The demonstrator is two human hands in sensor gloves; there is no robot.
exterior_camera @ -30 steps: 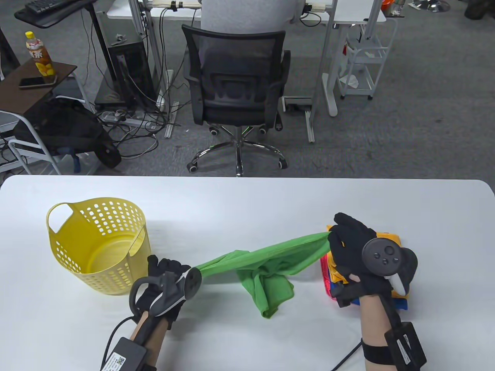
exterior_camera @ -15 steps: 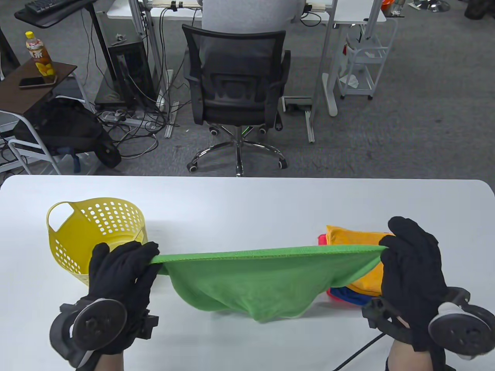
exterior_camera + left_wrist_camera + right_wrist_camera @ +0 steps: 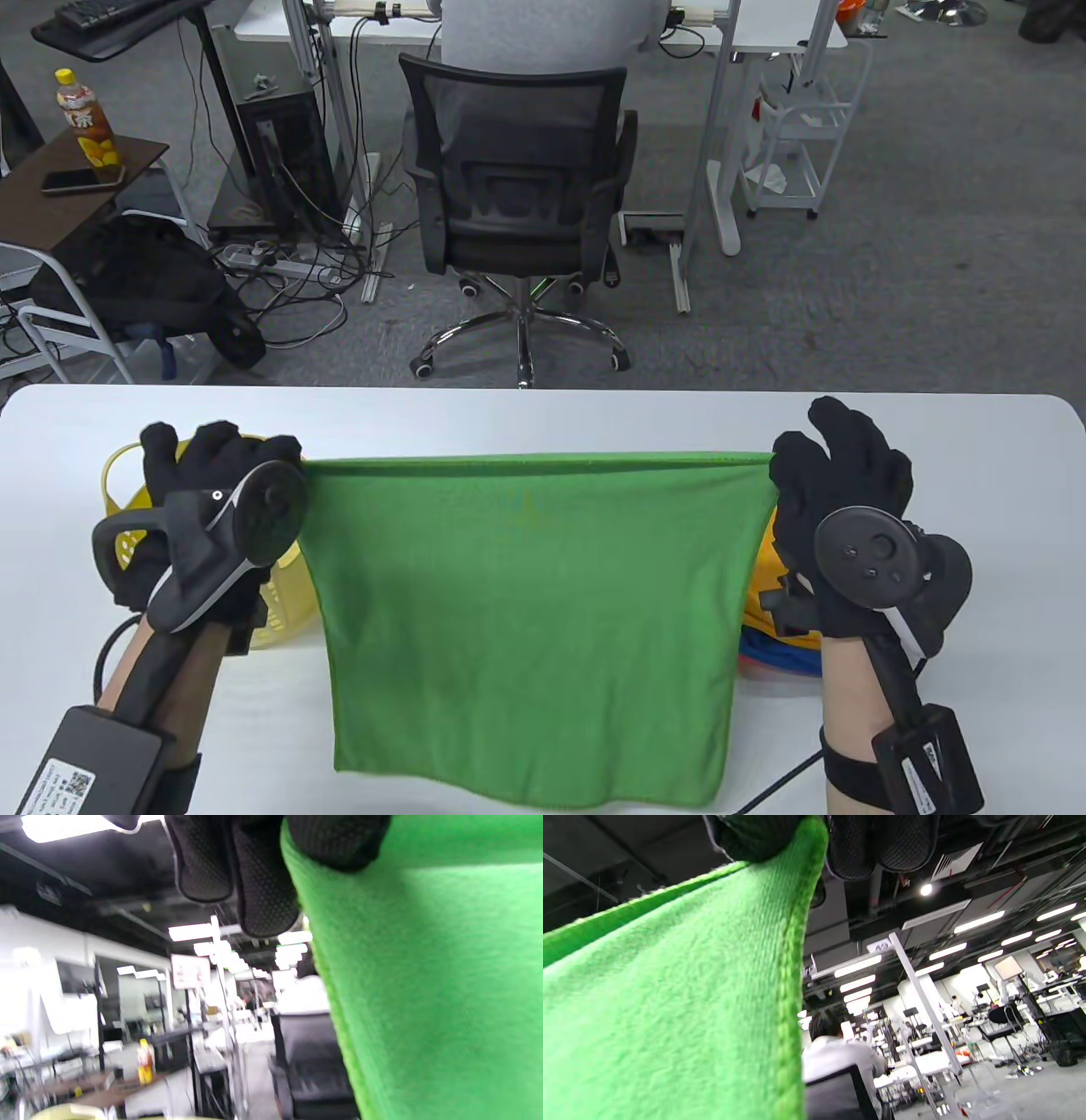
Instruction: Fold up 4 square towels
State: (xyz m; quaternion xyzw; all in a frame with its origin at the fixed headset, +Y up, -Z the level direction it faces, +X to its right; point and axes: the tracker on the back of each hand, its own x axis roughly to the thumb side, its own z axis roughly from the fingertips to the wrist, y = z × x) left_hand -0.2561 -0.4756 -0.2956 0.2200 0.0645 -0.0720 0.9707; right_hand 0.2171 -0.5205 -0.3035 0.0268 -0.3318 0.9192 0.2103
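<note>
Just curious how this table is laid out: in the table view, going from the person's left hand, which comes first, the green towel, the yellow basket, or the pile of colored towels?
From the left hand:
1. Green towel, its top corner pinched in that hand.
2. Yellow basket, just behind and under the hand on the left.
3. Pile of colored towels, across the table by the right hand.

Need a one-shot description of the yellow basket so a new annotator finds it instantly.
Start at the white table and go to its left end, behind the left hand. The yellow basket sits there, mostly hidden by that hand. It is the only rigid, perforated plastic thing there; the green towel and the stacked towels are cloth.
</note>
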